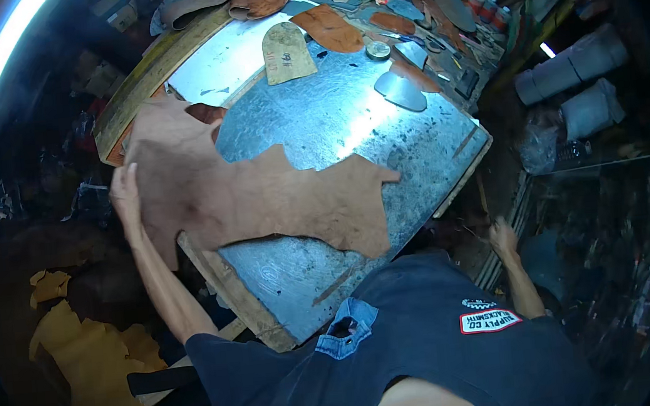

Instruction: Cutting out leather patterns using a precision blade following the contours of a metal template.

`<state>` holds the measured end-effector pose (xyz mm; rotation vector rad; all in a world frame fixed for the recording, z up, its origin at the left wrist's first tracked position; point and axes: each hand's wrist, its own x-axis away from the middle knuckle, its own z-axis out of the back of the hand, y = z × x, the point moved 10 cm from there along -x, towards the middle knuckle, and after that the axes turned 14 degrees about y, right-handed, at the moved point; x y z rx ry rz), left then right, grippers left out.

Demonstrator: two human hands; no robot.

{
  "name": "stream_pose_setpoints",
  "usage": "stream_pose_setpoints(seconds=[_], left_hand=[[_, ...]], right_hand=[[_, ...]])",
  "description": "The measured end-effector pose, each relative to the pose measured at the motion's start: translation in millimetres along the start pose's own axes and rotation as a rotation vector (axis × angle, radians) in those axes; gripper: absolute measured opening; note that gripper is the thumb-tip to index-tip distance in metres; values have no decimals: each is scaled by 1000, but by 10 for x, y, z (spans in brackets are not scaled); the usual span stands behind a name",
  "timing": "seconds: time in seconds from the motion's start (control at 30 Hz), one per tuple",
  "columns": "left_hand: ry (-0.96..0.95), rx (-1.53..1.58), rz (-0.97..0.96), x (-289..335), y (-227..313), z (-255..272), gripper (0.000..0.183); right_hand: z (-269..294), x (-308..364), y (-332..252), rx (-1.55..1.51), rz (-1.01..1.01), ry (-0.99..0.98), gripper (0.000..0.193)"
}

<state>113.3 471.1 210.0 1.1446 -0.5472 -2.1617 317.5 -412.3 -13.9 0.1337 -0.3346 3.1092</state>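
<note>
A large brown leather hide (263,201) with an irregular outline lies across the metal-topped table (270,281), its left part hanging over the table's left edge. My left hand (125,196) grips the hide at its far left border, fingers at the edge. Off to the right of the table, my right hand (504,238) is closed and held low, away from the hide. Shadow hides what is in it, if anything. Near the table's far side lies a tan arch-shaped pattern piece (288,53) with markings.
Leather scraps, including an orange-brown piece (329,28), crowd the far end beside a round tin (378,50) and red bottles (488,9). A grey rounded piece (400,92) lies nearer. Yellow leather (84,363) hangs at lower left. White rolls (572,65) stand at right.
</note>
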Motion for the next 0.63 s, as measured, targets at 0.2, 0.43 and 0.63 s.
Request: stream_pose_setpoints(seconds=[0.2,0.43,0.63], left_hand=[[436,-267,-267,-1139,518,901,36],[892,-303,-533,-1791,1577,1740,42],[862,-299,-535,-1024,1235,825,38]], right_hand=[[-448,803,1541,244,-205,-139,36],[-1169,1117,1475,175,-278,-220,37],[-1469,1284,1652,161,-241,-149,49]])
